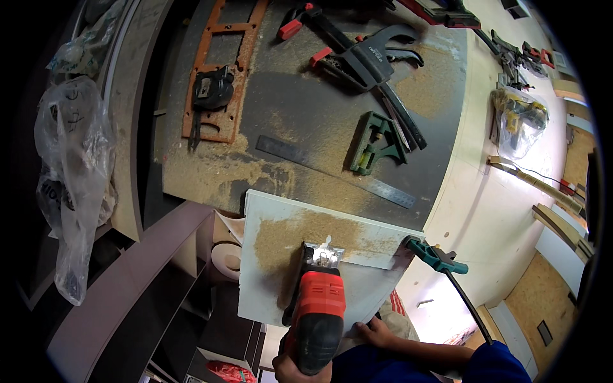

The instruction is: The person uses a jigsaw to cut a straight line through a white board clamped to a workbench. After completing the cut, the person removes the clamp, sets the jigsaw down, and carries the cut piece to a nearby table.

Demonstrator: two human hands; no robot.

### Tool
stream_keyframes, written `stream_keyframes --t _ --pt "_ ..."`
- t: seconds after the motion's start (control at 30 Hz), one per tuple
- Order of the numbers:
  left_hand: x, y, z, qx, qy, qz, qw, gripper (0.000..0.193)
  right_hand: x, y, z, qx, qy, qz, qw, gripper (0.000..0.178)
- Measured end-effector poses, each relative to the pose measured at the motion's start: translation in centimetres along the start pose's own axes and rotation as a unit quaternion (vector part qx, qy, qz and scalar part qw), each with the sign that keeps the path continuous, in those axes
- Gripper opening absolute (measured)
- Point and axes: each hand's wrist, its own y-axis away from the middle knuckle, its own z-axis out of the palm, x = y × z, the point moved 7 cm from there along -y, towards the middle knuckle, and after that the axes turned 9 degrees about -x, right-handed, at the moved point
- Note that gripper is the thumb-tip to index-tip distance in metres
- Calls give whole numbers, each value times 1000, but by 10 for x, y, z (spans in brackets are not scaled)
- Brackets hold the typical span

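A red and black jigsaw [321, 293] stands on a white board [268, 220], its metal shoe flat on the surface amid sawdust. My left hand [295, 371] is wrapped round the rear of the jigsaw, partly hidden by its body. To the right of the tool, my right hand [375, 333] grips the board's near edge, the thumb on top and the other fingers mostly out of sight. A thin line runs across the board from the shoe toward the right edge. At the board's right corner sits a bar clamp [440, 258] with green jaws.
Beyond the board, a dusty dark tabletop [274, 96] carries a steel ruler [389, 193], a green square-shaped tool [377, 143], black bar clamps [364, 60], a tape measure [214, 89] and an orange template [233, 121]. Dark shelving [140, 306] stands left, below a plastic bag [80, 159].
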Motion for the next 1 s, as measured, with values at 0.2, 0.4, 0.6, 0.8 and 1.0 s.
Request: stream_keyframes --t 0.2,0.4,0.6,0.8,1.0 --pt "-2 5 -1 -6 0 -9 1000 30 -21 -16 -24 232 -110 38 966 27" --pt "-30 17 -2 -30 -46 28 998 46 49 -96 -70 324 -230 -39 917 28" --pt "-16 16 -1 16 -8 -5 1000 38 68 -90 -87 272 -307 -1 912 24" --pt "8 -1 5 -39 23 85 995 27 126 -23 -120 285 -278 -41 916 24" --pt "-16 -14 7 -84 33 64 994 27 133 136 -120 285 -252 -196 904 22"
